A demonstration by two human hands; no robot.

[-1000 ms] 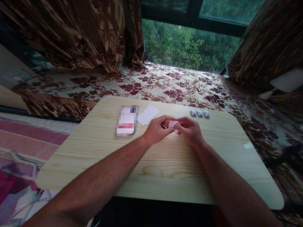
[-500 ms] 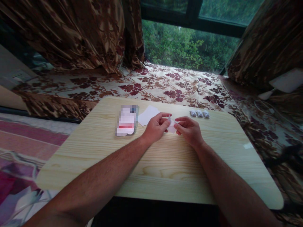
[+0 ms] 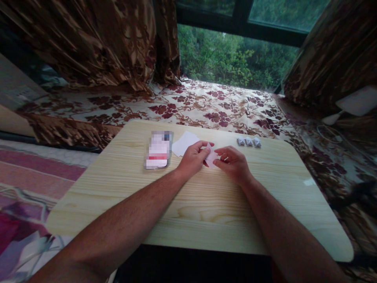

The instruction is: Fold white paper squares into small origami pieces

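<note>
A small piece of folded white paper [image 3: 211, 158] is held up over the table, with a pointed tip at its top. My left hand [image 3: 193, 158] pinches it from the left, thumb on the near face and fingers behind. On the other side, the thumb and fingers of my right hand [image 3: 234, 162] are closed at the paper's right edge. Just beyond my left hand lie loose white paper sheets [image 3: 184, 143]. Three small folded paper pieces [image 3: 249, 142] stand in a row behind my right hand.
A phone [image 3: 158, 151], blurred by pixels, lies left of the sheets on the light wooden table [image 3: 206, 212]. A small pale patch [image 3: 309, 182] shows near the table's right edge. Behind are a flowered cloth ledge [image 3: 218, 106] and brown curtains [image 3: 118, 43].
The folded paper has turned so that more of its face shows between my hands. My right fingers have shifted slightly along its right edge. My left hand keeps its pinch.
</note>
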